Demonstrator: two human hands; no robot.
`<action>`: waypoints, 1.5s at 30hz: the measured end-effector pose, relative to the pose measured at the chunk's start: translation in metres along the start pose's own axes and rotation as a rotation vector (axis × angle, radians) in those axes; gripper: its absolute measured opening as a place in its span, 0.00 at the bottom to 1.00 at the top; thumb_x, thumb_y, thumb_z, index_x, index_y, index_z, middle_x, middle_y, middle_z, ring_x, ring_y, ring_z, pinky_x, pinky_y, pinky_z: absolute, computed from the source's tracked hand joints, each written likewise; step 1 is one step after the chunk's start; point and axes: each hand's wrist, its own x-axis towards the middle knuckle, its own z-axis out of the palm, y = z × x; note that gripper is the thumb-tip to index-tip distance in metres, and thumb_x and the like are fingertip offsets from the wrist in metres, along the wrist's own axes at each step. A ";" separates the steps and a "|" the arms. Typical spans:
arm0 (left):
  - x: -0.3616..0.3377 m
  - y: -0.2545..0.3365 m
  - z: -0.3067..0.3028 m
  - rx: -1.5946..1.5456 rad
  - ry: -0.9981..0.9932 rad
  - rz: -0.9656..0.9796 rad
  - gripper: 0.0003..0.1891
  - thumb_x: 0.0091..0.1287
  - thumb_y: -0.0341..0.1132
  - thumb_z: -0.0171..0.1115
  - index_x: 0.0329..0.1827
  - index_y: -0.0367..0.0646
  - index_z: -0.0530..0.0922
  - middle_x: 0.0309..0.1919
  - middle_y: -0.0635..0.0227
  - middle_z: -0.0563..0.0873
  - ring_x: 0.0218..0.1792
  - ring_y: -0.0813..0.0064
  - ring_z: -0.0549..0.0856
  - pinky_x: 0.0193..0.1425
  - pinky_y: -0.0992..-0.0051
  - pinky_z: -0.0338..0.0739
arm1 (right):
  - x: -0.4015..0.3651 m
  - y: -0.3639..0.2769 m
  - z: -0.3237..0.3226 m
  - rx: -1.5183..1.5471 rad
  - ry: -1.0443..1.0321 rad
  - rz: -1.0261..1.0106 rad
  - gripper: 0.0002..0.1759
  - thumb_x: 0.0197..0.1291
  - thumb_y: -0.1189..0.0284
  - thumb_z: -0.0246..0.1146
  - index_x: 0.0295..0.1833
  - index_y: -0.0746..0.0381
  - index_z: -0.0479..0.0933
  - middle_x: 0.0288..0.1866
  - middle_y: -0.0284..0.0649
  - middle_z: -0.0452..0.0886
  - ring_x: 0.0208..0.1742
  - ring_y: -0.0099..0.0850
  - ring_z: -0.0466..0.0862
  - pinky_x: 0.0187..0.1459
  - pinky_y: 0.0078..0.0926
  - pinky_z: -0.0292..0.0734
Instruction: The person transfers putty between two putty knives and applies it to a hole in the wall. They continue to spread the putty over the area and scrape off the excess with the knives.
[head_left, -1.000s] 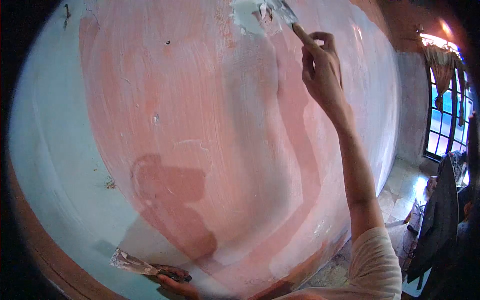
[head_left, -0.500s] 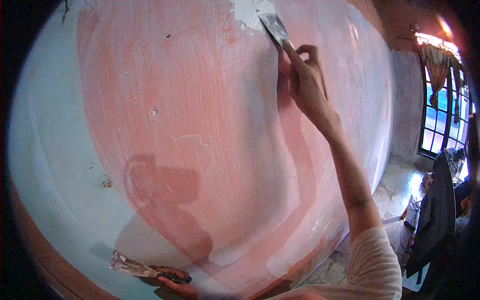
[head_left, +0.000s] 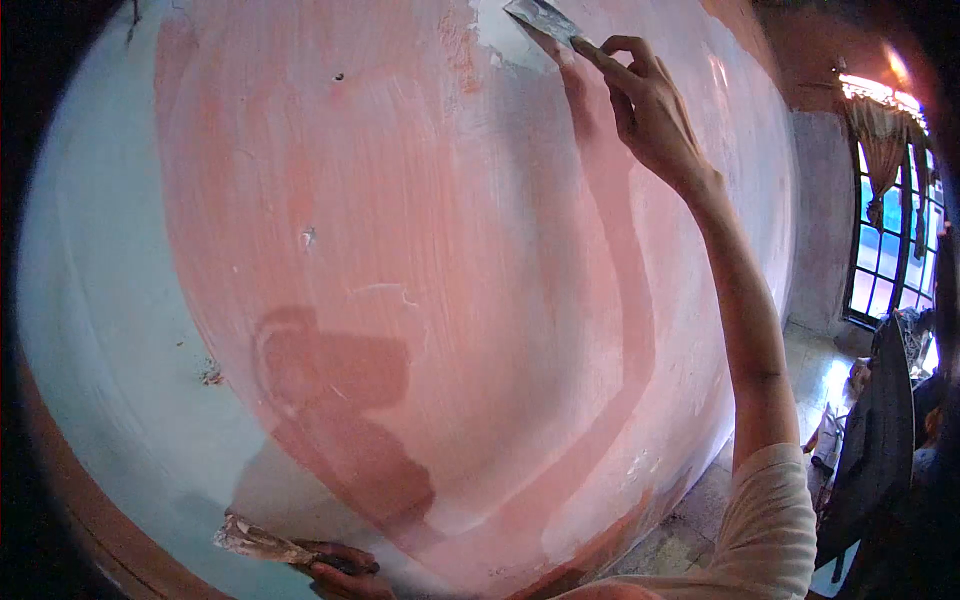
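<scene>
High on the wall, my right hand (head_left: 650, 110) grips a putty knife (head_left: 543, 22), its wide metal blade lying against a patch of white filler (head_left: 510, 45). Down at the bottom left, my left hand (head_left: 345, 575) is closed round the dark handle of a second scraper (head_left: 260, 541), whose blade is smeared with pale putty. That second blade points left, in front of the wall's pale blue-green part. Between the hands spreads the pink wall (head_left: 400, 220), streaked with thin whitish coating. My shadow falls across it.
A small hole (head_left: 339, 77) and a chipped spot (head_left: 309, 236) mark the wall. At right are a barred window (head_left: 885, 240) with a curtain (head_left: 880, 150), a tiled floor (head_left: 815, 365), and a large dark panel (head_left: 875, 450) with clutter around it.
My right hand has shifted up and to the right, and its putty knife now lies at a flatter angle across the white patch. The left hand and its scraper have barely moved.
</scene>
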 end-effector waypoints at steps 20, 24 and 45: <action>-0.031 0.025 0.067 -0.434 0.418 0.008 0.23 0.71 0.55 0.49 0.22 0.48 0.67 0.14 0.73 0.68 0.13 0.76 0.65 0.17 0.75 0.64 | 0.031 0.087 0.027 0.113 0.034 -0.329 0.28 0.59 0.77 0.60 0.64 0.42 0.74 0.58 0.36 0.73 0.54 0.41 0.76 0.57 0.37 0.77; -0.056 0.051 0.097 -0.382 0.394 0.003 0.27 0.70 0.58 0.46 0.18 0.48 0.65 0.10 0.72 0.65 0.09 0.75 0.63 0.12 0.75 0.61 | 0.031 0.110 0.033 0.191 0.041 -0.376 0.24 0.62 0.69 0.60 0.64 0.40 0.75 0.59 0.35 0.73 0.53 0.41 0.75 0.57 0.37 0.76; -0.060 0.034 0.073 -0.288 0.411 -0.095 0.26 0.72 0.55 0.40 0.18 0.50 0.66 0.13 0.72 0.72 0.13 0.79 0.67 0.17 0.78 0.59 | 0.042 0.127 0.019 0.120 -0.025 -0.444 0.27 0.54 0.79 0.64 0.61 0.50 0.77 0.56 0.40 0.74 0.56 0.39 0.73 0.57 0.36 0.72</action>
